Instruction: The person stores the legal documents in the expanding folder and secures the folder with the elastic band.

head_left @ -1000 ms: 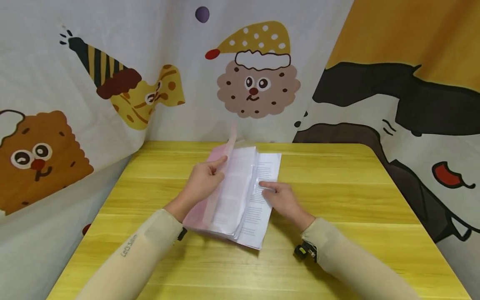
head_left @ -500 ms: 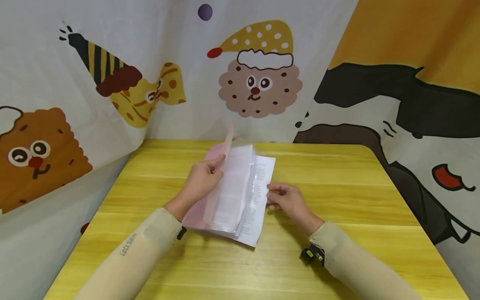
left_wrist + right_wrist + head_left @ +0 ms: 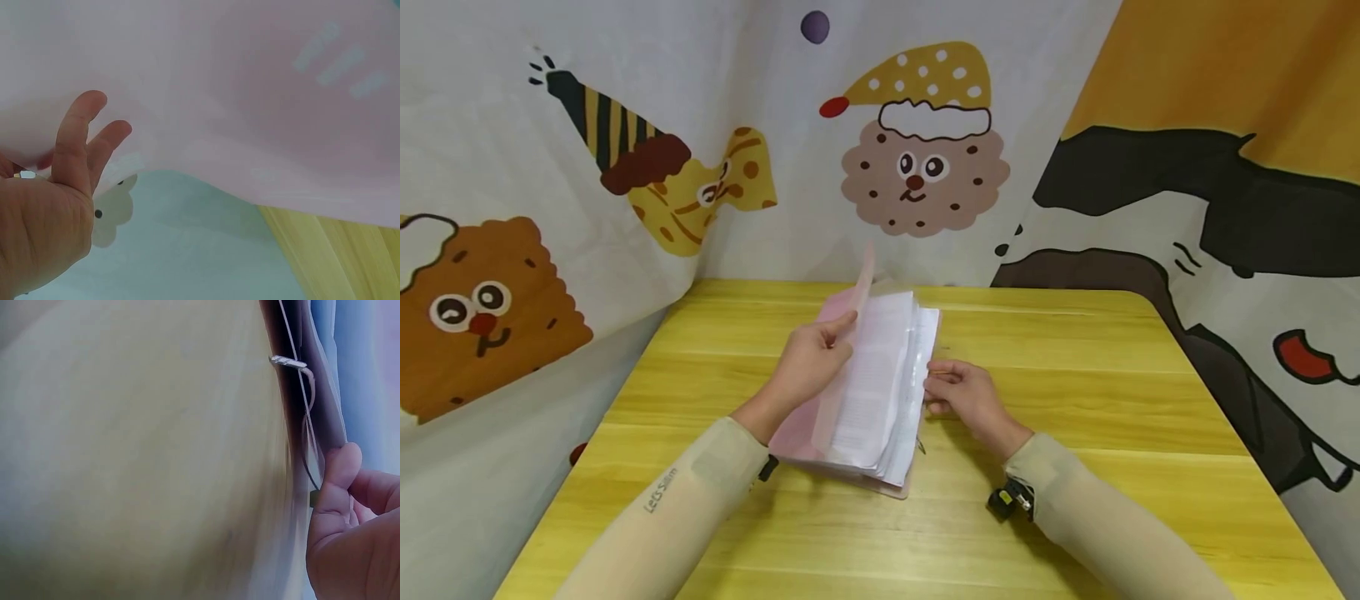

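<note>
A pink document folder point(image 3: 793, 437) with sheets in clear sleeves point(image 3: 876, 358) lies partly opened on the table. My left hand point(image 3: 808, 358) pinches the raised pink cover point(image 3: 867, 271) by its free edge; in the left wrist view that cover point(image 3: 237, 100) fills the top, thumb and fingers on either side of it. At the folder's right side, white paper point(image 3: 929, 329) sticks out a little past the sleeves. My right hand point(image 3: 970, 400) pinches the edge there, thumb against fingertips. Beside it, in the right wrist view, hangs a thin cord point(image 3: 312, 390) with a metal tip point(image 3: 287, 362).
The wooden table point(image 3: 1075, 517) extends around the folder on all sides. Behind it hangs a white curtain point(image 3: 760, 50) with cartoon biscuit prints, close to the far table edge. A small black device point(image 3: 1002, 502) is strapped at the right wrist.
The white paper has slid left into the folder, so less of it sticks out. The back cover's lower right corner and the cord now show. My left hand keeps its grip on the cover.
</note>
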### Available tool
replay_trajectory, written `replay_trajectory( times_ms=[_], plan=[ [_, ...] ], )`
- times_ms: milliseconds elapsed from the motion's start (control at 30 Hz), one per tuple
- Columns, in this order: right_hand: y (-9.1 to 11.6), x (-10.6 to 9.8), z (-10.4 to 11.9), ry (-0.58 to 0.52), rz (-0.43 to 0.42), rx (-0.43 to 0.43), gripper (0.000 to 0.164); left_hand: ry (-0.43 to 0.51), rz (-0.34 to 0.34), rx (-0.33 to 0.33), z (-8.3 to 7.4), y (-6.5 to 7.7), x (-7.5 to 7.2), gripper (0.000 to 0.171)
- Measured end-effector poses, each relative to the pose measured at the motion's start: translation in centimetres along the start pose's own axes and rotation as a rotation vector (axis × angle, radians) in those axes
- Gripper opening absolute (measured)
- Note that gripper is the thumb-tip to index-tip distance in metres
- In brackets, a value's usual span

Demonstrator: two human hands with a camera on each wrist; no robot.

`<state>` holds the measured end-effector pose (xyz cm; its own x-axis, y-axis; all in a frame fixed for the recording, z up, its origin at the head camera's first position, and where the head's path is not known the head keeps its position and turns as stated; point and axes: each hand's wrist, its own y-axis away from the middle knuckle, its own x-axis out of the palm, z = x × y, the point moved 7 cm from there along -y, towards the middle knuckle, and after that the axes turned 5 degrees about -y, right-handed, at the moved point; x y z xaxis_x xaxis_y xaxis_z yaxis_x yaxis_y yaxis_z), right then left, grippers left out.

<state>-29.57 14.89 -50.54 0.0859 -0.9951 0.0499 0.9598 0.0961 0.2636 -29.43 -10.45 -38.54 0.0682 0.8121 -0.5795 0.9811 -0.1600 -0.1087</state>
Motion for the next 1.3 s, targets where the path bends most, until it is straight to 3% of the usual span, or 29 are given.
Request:
replay_trajectory(
  times_ms=[1300],
  plan=[
    [-0.4,1.5,0.2,-0.036,0.027,0.005,0.038,0.021,0.011,-0.011,-0.5,0.3,0.2,0.054]
  ],
)
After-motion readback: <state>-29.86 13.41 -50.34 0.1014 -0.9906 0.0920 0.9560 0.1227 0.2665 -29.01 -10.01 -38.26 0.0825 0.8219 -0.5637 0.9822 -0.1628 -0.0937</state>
